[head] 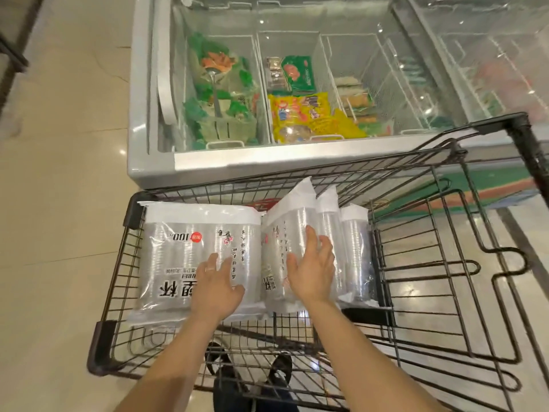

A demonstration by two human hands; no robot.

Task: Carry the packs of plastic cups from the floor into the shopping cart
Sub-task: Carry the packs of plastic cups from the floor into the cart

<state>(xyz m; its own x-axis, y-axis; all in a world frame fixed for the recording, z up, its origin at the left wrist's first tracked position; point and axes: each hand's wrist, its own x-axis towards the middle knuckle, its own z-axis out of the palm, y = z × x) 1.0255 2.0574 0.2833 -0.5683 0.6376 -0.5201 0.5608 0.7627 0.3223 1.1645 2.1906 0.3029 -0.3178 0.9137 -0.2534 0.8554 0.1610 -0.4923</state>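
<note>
Clear packs of plastic cups with white tops lie in the black wire shopping cart [118, 272]. One wide pack [178, 248] lies flat at the cart's left. My left hand [215, 288] rests on that pack's near right part with straight fingers. A second pack [282, 233] stands tilted on its edge beside it, and my right hand [313, 267] lies flat against its side with spread fingers. Two more packs [353, 242] stand on edge just right of my right hand.
A glass-topped chest freezer [148, 162] with green and yellow food bags stands right behind the cart. The cart's folding seat frame [475, 263] fills its right side. Beige tiled floor [59, 203] spreads to the left. My shoes [279, 373] show under the cart.
</note>
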